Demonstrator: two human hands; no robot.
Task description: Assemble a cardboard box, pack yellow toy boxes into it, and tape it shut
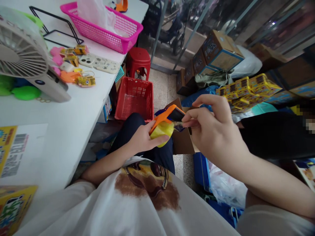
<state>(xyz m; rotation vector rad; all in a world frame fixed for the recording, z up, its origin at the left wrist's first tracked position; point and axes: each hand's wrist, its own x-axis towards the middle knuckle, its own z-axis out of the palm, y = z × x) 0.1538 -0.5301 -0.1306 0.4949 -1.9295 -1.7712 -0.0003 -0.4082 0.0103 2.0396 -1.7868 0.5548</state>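
Above my lap, my left hand [146, 136] is wrapped round an orange tape dispenser [165, 115] with a dark front part. A rounded, shiny yellow tape roll [162, 132] sits under its orange frame, with my thumb lying across it. To the right, my right hand [211, 124] pinches a short see-through strip of tape [178, 125] at the dispenser's front end. The fingertips of that hand partly hide where the strip ends.
The white table [81, 105] on the left bears a fan [22, 55], small toys [73, 65], a phone [99, 63] and a pink basket [103, 29]. Ahead stand a red crate [135, 101] and red stool [138, 60]. An open carton [183, 144] is below my hands; yellow packs [248, 88] lie right.
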